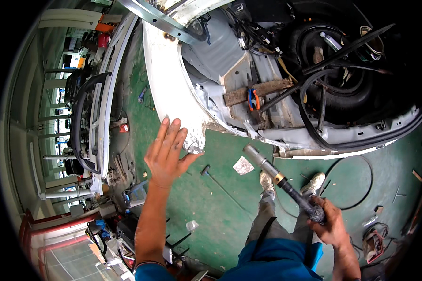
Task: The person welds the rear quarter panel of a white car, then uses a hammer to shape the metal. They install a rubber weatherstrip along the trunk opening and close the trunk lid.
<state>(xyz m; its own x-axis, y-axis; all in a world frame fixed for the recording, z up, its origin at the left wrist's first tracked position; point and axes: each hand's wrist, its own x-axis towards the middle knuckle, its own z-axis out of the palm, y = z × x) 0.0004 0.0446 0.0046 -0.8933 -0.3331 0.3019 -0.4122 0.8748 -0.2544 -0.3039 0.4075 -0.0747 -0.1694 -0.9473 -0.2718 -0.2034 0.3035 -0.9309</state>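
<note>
My left hand (166, 154) rests with fingers stretched out against the lower end of a white car body panel (173, 86), its thumb along the ragged bottom edge. In my right hand (330, 222) is a long tube-shaped metal tool (280, 179) with a gold band and a black wrapped grip. Its bare end points up and left, apart from the car. Inside the open rear of the car, pliers (253, 98) with orange and blue handles lie across a wooden block (237, 96). My fingers hide part of the panel edge.
A tyre (305, 47) with loose tools lies in the car's rear well. Black rubber seal (333, 146) hangs over the rear sill. A hammer-like tool (206, 171), a paper scrap (243, 166) and a hose (371, 173) lie on the green floor. Bumpers and rails (103, 117) stand left.
</note>
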